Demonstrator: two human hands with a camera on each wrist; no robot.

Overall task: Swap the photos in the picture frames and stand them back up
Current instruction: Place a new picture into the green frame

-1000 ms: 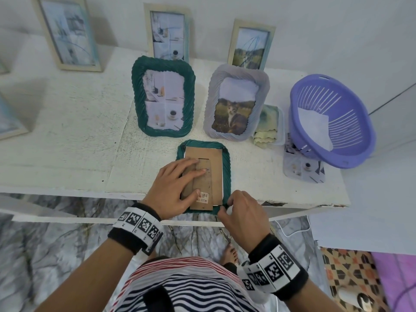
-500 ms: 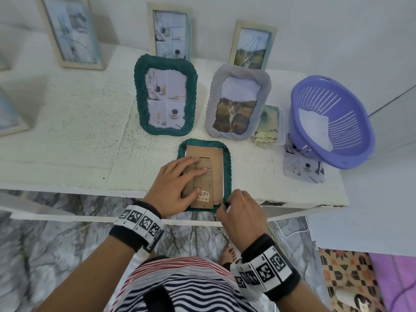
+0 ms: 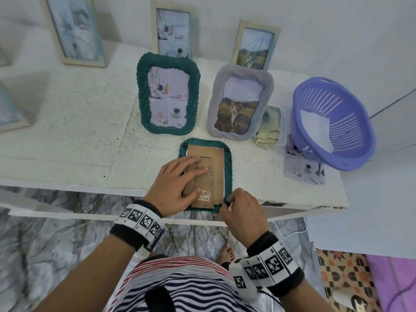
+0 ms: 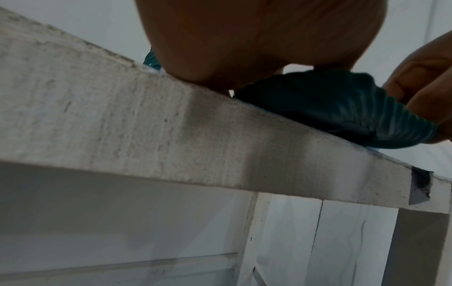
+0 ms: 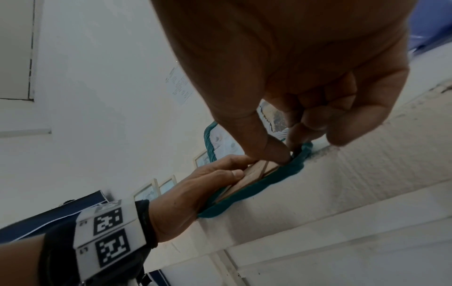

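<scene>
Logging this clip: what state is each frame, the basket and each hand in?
Face-down green frame: flat, cardboard back up.
Standing green frame: upright, photo in.
Grey frame: upright, cat photo in.
Purple basket: tilted, paper inside.
Left hand: flat, pressing the backing.
Right hand: fingers pinching the frame's near corner.

A worn white-painted table (image 3: pixel 67 122) stands against a plain white wall (image 3: pixel 315 23). Below it the floor (image 3: pixel 45 255) is grey-veined marble, with a patterned orange rug (image 3: pixel 344 280) at the right. The light is soft and even.
</scene>
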